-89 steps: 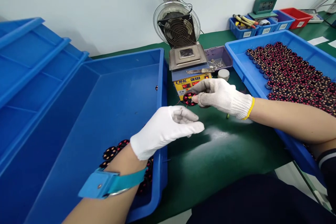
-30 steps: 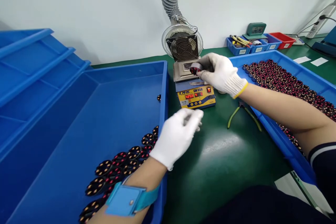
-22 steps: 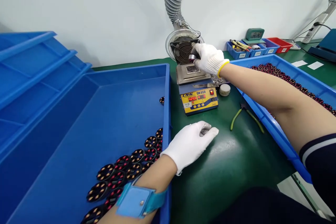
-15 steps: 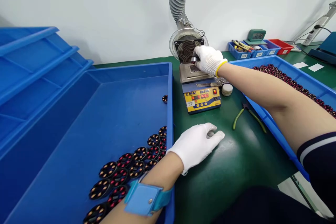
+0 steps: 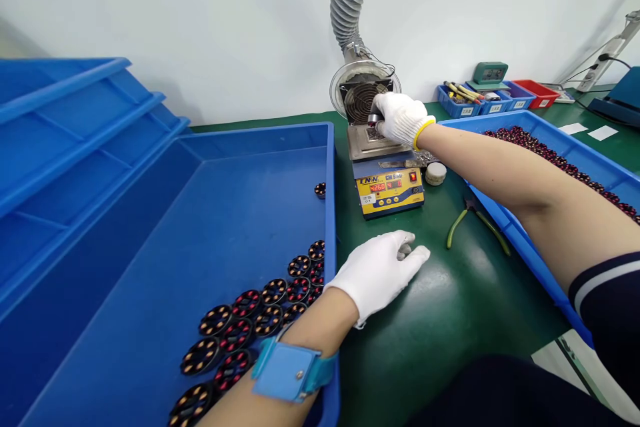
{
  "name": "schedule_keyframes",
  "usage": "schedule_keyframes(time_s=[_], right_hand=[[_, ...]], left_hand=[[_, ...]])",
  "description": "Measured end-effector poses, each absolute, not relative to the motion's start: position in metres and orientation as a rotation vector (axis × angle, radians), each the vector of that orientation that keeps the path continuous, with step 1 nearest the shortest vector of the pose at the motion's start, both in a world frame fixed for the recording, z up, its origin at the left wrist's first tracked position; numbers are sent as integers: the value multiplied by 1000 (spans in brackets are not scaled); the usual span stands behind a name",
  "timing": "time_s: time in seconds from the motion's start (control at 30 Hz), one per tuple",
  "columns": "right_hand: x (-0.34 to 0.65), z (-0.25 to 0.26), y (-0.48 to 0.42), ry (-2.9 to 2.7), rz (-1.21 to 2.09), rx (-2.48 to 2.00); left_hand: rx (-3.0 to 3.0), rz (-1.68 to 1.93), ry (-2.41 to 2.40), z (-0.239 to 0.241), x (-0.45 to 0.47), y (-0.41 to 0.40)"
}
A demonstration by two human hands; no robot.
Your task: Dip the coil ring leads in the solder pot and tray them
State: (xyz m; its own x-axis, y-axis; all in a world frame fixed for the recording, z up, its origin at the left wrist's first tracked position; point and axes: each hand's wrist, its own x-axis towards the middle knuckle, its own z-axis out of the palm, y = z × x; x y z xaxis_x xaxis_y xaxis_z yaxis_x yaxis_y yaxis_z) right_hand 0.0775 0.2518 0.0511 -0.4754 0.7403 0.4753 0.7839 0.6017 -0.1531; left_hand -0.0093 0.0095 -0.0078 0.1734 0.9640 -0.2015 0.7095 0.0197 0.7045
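My right hand (image 5: 399,118), in a white knit glove, is closed on a small round wound coil part (image 5: 374,120) and holds it over the metal pot on top of the yellow and blue solder station (image 5: 389,185). My left hand (image 5: 380,271), in a white glove, rests on the green mat in front of the station with its fingers loosely curled and nothing visible in them. A blue strap wraps my left wrist. Several finished black and red coil parts (image 5: 260,310) lie in the big blue tray (image 5: 210,213) on my left.
A fume hose with a fan (image 5: 362,99) stands behind the station. Green-handled cutters (image 5: 475,221) and a small round tin (image 5: 435,173) lie on the mat. A blue tray (image 5: 505,213) on the right holds several coil parts. Stacked blue trays (image 5: 60,127) sit far left; small bins (image 5: 480,107) far right.
My right hand carried the coil part from in front of the station up onto its top pot. My left hand dropped onto the mat and stayed there.
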Motion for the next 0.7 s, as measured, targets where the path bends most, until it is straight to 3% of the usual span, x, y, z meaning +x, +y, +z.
schedule_keyframes(time_s=[0.43, 0.7], right_hand=[[98, 85, 184, -2276, 415, -1165], [101, 51, 150, -2210, 1056, -1069]], left_hand=[[1310, 1087, 1601, -8, -13, 24], [914, 1510, 1404, -3, -16, 30]])
